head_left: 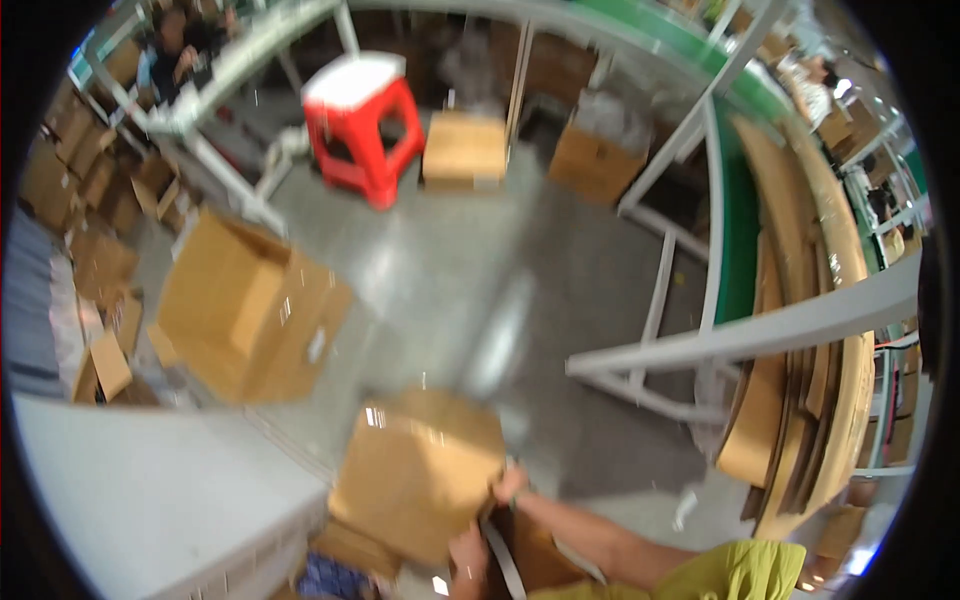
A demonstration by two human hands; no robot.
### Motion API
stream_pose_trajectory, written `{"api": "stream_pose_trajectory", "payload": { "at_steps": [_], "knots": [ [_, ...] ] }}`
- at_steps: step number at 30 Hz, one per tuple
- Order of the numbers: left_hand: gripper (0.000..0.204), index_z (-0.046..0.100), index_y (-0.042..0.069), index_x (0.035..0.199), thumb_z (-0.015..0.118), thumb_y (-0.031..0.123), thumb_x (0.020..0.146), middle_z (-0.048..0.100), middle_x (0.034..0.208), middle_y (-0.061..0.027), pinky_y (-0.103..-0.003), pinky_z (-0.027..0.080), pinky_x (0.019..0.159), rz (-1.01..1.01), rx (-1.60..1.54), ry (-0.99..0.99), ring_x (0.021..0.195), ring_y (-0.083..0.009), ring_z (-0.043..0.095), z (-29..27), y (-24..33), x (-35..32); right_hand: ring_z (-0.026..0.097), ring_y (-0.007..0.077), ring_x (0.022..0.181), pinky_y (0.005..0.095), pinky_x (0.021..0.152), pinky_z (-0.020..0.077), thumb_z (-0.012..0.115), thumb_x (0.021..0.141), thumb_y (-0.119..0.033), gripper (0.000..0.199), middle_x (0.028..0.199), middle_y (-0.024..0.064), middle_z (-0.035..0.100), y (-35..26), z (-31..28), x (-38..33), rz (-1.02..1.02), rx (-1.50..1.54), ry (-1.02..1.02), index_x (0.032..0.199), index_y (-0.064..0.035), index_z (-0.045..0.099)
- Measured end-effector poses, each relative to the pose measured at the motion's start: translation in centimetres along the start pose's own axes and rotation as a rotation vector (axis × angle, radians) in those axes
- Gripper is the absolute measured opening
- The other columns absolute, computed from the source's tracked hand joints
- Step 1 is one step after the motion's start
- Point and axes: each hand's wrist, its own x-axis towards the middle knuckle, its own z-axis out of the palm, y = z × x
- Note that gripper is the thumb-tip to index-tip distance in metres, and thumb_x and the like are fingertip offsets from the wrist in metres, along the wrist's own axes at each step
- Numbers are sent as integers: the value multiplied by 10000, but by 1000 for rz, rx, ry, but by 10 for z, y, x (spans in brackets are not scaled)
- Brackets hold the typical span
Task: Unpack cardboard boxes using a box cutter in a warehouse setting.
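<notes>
A brown cardboard box is at the lower middle of the head view, its broad face turned up and blurred by motion. At its right edge, my right hand is closed on the cardboard. My left hand grips the lower right edge of the same box, its fingers partly hidden and blurred. Under my right forearm lies a brown surface, with a pale strip running beside it. Just left of the box's lower end, a dark blue patterned item shows in part.
An open cardboard box stands on the floor at left, above a white surface. Farther off are a red stool with a white top and a small carton. Grey metal framing and stacked cardboard sheets border the right.
</notes>
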Motion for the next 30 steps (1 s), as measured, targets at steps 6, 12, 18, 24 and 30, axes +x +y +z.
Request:
{"api": "stream_pose_trajectory", "payload": {
  "at_steps": [6,12,18,24,30],
  "knots": [
    [54,559,88,669,571,128,704,506,527,-135,-406,381,509,-39,-162,266,496,-312,508,-144,-8,67,575,350,687,406,629,459,573,759,-370,403,616,173,571,-78,-98,-26,-407,187,183,803,30,562],
    [151,562,4,849,582,115,750,588,716,-160,-353,441,591,-172,-590,160,664,-310,572,-197,-75,153,543,323,647,393,566,451,467,782,-26,447,737,163,513,-80,-108,-12,-832,105,220,1221,-93,412],
    [182,544,-13,920,561,72,759,564,711,-93,-285,417,589,-174,-830,171,633,-188,521,-98,-133,224,557,287,648,369,531,464,517,782,-40,341,715,106,530,-94,-26,36,-821,-20,295,1103,-123,440],
    [220,525,6,980,561,58,770,535,674,-7,-228,383,554,-249,-968,142,615,-72,454,-101,-132,254,559,284,630,362,523,452,545,789,-99,66,691,104,541,-111,29,111,-1067,95,488,838,-72,509],
    [250,483,2,984,580,38,757,551,670,-8,-216,382,547,-276,-1009,160,589,-74,448,-107,-134,258,558,244,608,346,496,442,538,782,-92,48,659,70,539,-135,41,123,-989,-20,532,805,-81,498]
  ]
}}
